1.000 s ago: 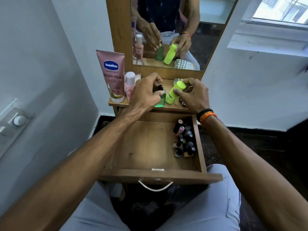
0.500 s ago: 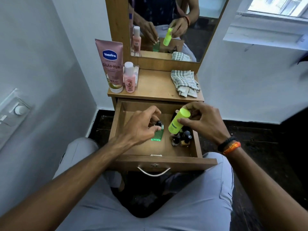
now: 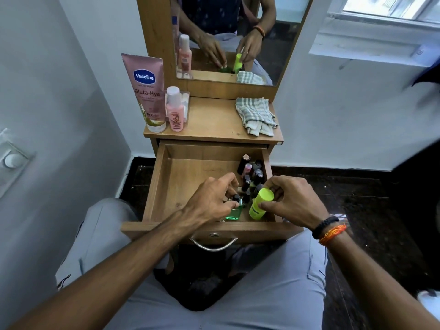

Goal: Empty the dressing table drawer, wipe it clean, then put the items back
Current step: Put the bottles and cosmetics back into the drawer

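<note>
Hands setting two bottles back into the wiped drawer.
Left hand [image 3: 209,201] grips green bottle [image 3: 234,211], right hand [image 3: 289,201] holds lime bottle [image 3: 260,203], both low at drawer [image 3: 162,186] near right; next, release upright, then fetch tube [image 3: 146,91] from table [image 3: 214,122].

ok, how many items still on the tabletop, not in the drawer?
4: Vaseline tube and pink bottle at the left rear, a clear packet behind the bottle, checked cloth at the right. More may hide behind them.

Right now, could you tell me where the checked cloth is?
The checked grey-and-white cloth lies crumpled on the wooden dressing tabletop, at its right rear corner below the mirror.
</note>
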Demonstrator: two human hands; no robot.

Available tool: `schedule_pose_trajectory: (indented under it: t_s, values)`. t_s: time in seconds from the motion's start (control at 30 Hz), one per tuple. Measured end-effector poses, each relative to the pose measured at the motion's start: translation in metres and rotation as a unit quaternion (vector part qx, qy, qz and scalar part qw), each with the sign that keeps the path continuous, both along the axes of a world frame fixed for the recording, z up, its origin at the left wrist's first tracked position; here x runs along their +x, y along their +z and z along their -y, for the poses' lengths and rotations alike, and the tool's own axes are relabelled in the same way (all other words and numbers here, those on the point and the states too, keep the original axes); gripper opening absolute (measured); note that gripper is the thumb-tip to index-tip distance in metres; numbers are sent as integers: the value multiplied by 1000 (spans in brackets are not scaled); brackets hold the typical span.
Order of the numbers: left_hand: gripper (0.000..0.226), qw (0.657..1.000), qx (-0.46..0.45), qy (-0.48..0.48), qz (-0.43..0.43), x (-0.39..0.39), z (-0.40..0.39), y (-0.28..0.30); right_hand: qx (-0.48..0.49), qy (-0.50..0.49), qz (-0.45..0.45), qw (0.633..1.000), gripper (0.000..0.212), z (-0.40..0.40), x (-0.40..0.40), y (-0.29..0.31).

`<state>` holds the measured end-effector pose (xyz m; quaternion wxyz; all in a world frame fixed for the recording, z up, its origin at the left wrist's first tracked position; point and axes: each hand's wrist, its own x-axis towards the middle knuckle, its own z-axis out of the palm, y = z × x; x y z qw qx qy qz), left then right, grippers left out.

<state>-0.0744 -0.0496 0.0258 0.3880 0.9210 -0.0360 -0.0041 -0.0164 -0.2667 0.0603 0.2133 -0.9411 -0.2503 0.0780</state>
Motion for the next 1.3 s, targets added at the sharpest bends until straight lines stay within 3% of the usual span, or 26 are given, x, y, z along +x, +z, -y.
schedule_pose_trajectory:
  t_s: [0.53, 1.3]
  values:
    - [22, 998, 38, -17, 50, 7, 20, -7, -109, 3, 38, 993, 37, 0, -2, -10]
    - [13, 997, 20, -26, 67, 10, 26, -10, -110, 7, 57, 992, 44, 0, -10, -12]
